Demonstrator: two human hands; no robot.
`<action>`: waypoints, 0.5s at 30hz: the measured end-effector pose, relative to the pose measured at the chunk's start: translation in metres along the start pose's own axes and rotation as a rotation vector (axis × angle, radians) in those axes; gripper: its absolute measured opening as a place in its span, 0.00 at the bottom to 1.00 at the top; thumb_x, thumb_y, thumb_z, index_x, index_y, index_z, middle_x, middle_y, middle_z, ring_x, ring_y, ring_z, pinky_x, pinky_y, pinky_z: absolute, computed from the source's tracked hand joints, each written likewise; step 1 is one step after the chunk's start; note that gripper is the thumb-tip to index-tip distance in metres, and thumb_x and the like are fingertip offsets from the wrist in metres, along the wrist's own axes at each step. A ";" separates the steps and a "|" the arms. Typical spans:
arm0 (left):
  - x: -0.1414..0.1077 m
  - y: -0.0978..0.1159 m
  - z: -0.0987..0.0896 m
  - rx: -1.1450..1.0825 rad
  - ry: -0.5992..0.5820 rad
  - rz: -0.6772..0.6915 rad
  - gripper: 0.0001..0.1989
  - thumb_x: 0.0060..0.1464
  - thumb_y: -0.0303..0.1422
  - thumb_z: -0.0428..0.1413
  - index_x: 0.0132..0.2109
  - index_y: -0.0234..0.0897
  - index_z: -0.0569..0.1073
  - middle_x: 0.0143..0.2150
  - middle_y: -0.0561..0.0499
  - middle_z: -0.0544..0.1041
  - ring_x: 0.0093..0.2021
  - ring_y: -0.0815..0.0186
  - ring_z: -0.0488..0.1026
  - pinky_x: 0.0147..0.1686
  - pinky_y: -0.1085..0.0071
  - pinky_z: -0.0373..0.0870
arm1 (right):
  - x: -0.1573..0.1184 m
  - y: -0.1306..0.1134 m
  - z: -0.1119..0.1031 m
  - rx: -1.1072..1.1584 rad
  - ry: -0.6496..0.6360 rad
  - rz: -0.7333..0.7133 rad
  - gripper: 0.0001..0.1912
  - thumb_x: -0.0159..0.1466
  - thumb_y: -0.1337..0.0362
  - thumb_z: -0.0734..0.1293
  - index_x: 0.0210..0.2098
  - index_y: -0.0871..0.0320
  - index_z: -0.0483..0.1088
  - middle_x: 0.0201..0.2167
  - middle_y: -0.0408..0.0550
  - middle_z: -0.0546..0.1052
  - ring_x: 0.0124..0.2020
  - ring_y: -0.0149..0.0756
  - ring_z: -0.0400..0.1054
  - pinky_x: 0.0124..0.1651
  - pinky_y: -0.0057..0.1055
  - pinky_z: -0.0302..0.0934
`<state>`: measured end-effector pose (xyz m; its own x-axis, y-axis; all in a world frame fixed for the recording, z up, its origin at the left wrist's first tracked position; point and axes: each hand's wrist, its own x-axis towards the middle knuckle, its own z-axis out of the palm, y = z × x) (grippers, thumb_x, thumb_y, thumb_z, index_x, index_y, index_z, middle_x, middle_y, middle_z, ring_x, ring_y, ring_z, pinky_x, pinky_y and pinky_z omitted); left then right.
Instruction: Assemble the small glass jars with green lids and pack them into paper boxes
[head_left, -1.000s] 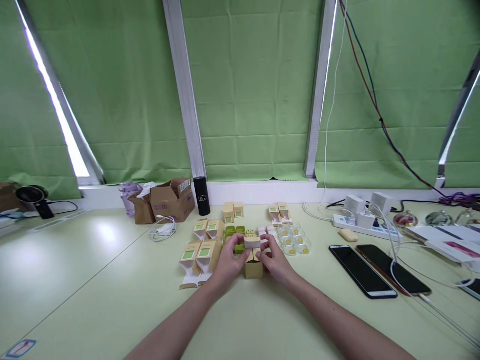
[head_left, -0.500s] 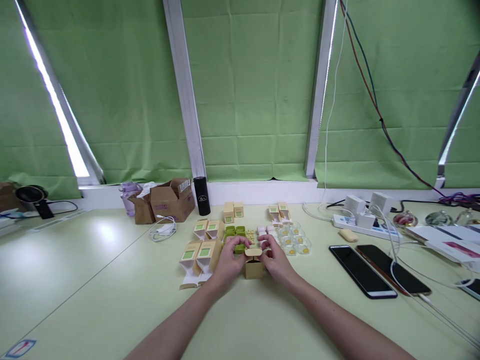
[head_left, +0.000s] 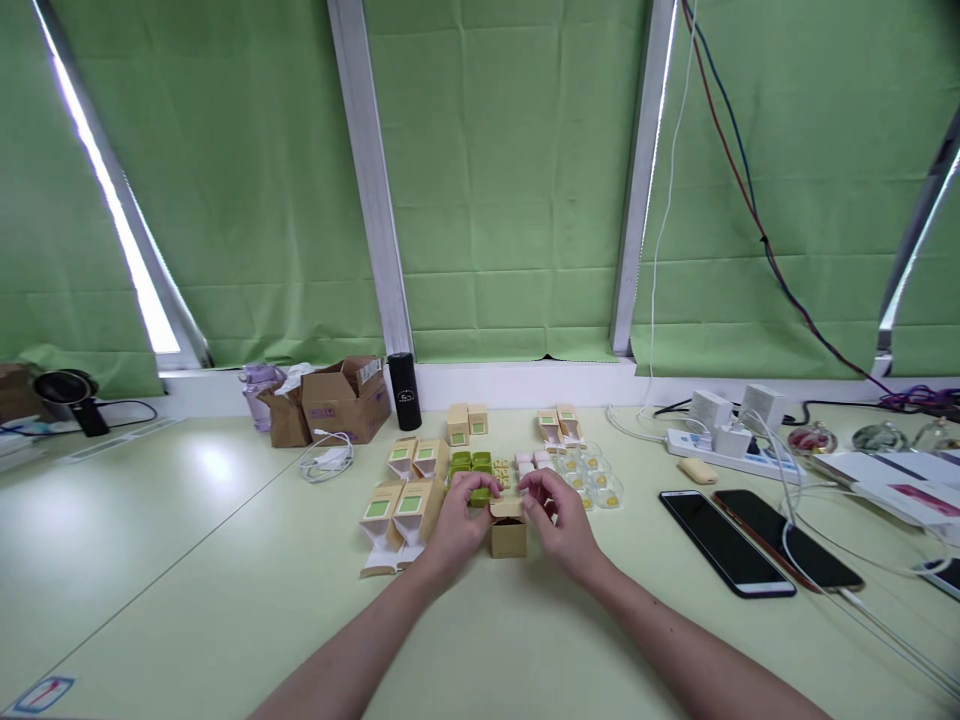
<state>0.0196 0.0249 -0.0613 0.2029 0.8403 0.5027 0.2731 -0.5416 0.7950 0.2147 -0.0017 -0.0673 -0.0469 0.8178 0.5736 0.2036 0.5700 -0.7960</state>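
Observation:
A small brown cardboard box (head_left: 508, 541) stands upright on the table in front of me, its top flap raised. My left hand (head_left: 456, 522) is closed at the flap's left side, thumb and forefinger pinching its edge. On the other side, my right hand (head_left: 564, 526) has its fingers curled and pinched at the flap's right edge. Just beyond the hands lie green square cups (head_left: 471, 462), tiny yellowish pieces (head_left: 501, 470) and pale pink-white pieces (head_left: 534, 459). Clear plastic domed pieces with yellow centres (head_left: 598, 481) sit behind my right hand.
Open cardboard boxes with green labels (head_left: 396, 515) stand left of my hands, with more boxes (head_left: 466, 424) farther back. A black tumbler (head_left: 404, 392) and a larger carton (head_left: 349, 402) are by the wall. Phones (head_left: 724, 545), cables and a power strip (head_left: 739, 455) lie right.
My right hand has shifted slightly, its fingers curling more at the flap's right edge. The flap has tipped a little. My left hand stays nearly where it was.

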 end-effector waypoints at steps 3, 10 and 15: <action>0.001 0.002 -0.001 -0.012 -0.009 0.004 0.03 0.55 0.33 0.62 0.37 0.41 0.76 0.45 0.45 0.80 0.53 0.52 0.74 0.57 0.57 0.69 | -0.002 -0.002 -0.001 -0.072 -0.013 -0.055 0.03 0.65 0.64 0.68 0.40 0.51 0.72 0.33 0.44 0.71 0.30 0.38 0.64 0.31 0.33 0.56; 0.004 0.009 -0.014 -0.012 0.001 0.121 0.03 0.56 0.29 0.58 0.38 0.41 0.76 0.44 0.45 0.79 0.52 0.51 0.74 0.53 0.57 0.69 | -0.003 -0.006 -0.003 -0.129 -0.029 -0.097 0.04 0.64 0.66 0.69 0.37 0.50 0.71 0.31 0.44 0.71 0.29 0.39 0.63 0.32 0.35 0.55; 0.001 0.017 -0.022 0.184 0.012 0.305 0.06 0.65 0.34 0.56 0.38 0.42 0.76 0.36 0.46 0.77 0.44 0.52 0.70 0.47 0.57 0.68 | -0.004 -0.007 -0.005 -0.191 -0.037 -0.160 0.05 0.64 0.68 0.67 0.36 0.50 0.69 0.31 0.44 0.71 0.29 0.38 0.63 0.32 0.35 0.55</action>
<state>0.0033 0.0169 -0.0397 0.2908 0.6391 0.7120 0.3668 -0.7618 0.5340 0.2183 -0.0090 -0.0633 -0.1284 0.7227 0.6791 0.3721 0.6698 -0.6425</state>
